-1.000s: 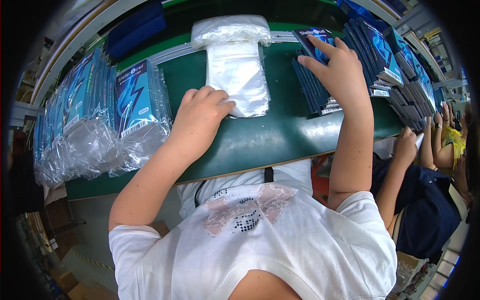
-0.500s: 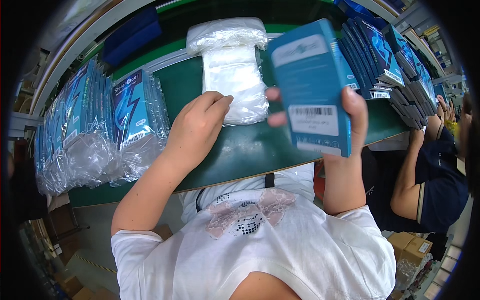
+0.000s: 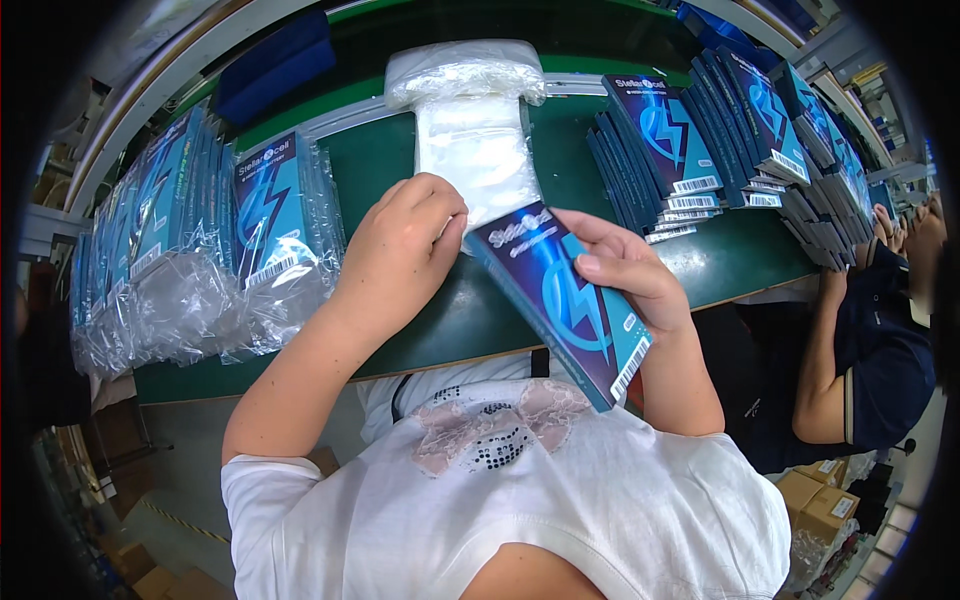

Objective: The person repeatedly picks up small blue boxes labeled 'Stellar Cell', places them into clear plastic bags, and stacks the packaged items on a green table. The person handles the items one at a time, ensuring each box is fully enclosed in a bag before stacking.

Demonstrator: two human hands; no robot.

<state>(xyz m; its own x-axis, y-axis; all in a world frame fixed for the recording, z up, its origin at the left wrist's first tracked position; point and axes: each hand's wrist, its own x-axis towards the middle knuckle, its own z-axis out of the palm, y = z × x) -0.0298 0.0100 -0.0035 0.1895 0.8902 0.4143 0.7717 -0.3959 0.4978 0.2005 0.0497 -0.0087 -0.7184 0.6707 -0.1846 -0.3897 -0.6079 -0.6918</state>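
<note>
My right hand [image 3: 640, 275] grips a flat blue battery box [image 3: 560, 295] by its right side, thumb on the printed front. The box tilts, and its upper left corner comes close to the fingers of my left hand [image 3: 405, 250]. Those fingers are curled and pinched at the near end of a stack of clear plastic bags [image 3: 470, 150], which lies flat on the green table [image 3: 440, 335]. The fingertips are partly hidden, but they seem closed on the edge of a bag.
On the left stand several bagged boxes [image 3: 265, 215] in rows. Unbagged boxes [image 3: 665, 135] are stacked at the right. Blue bins [image 3: 275, 70] sit at the back. Beyond the right end, a co-worker's arm [image 3: 825, 350] reaches to the table. Cartons [image 3: 815, 505] lie lower right.
My right hand has brought the box down and left toward my left hand, turning it from its barcoded back to its printed front. My left hand has barely moved.
</note>
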